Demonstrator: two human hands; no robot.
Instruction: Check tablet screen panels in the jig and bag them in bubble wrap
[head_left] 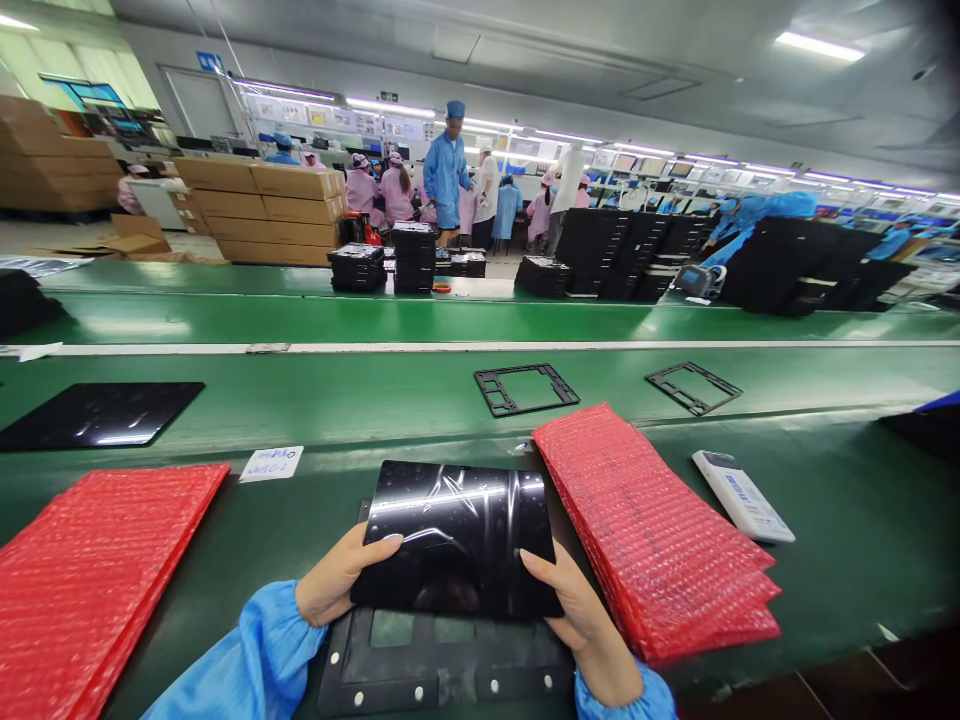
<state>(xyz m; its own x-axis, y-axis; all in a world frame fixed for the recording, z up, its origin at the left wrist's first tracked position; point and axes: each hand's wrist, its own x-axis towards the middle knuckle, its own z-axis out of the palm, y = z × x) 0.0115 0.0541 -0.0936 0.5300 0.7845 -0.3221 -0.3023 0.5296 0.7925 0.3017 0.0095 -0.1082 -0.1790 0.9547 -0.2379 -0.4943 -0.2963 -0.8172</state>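
Between my two hands is a glossy black screen panel, its film wrinkled and full of bubbles. My left hand grips its left edge, thumb on the face. At the right edge my right hand holds it the same way, with the fingers hidden behind. The panel is tilted up above a black fixture plate with round silver studs, which lies on the green table. A stack of red bubble-wrap bags lies close to my right hand, and another red bubble-wrap stack is off to the left.
Farther off lie a dark panel, a paper label, two black frames and a white box-like pack. Black tray stacks line the far bench. Workers in blue and pink stand or sit beyond, near cardboard boxes.
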